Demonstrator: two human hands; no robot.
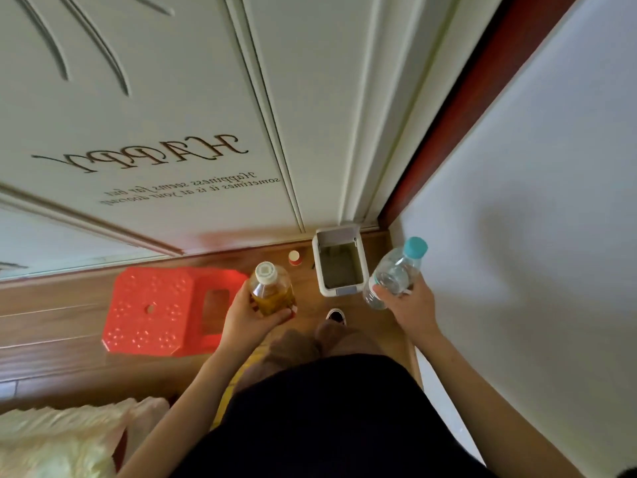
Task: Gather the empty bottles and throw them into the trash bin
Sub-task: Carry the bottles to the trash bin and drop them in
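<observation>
My left hand [249,317] grips an amber bottle [271,289] with a white cap, held upright above the floor. My right hand [408,307] holds a clear bottle [396,270] with a turquoise cap, tilted up to the right. A small white trash bin [358,258] stands on the wooden floor by the door, its lid swung open. The bin lies between the two bottles and below them. The amber bottle is left of the bin, the clear one at its right edge.
A red plastic stool [155,308] stands left of my left hand. A small red and white cup [294,257] sits on the floor near the bin. The white door [172,132] is ahead, a white wall [534,236] at right. A fluffy pale cloth [51,439] lies at bottom left.
</observation>
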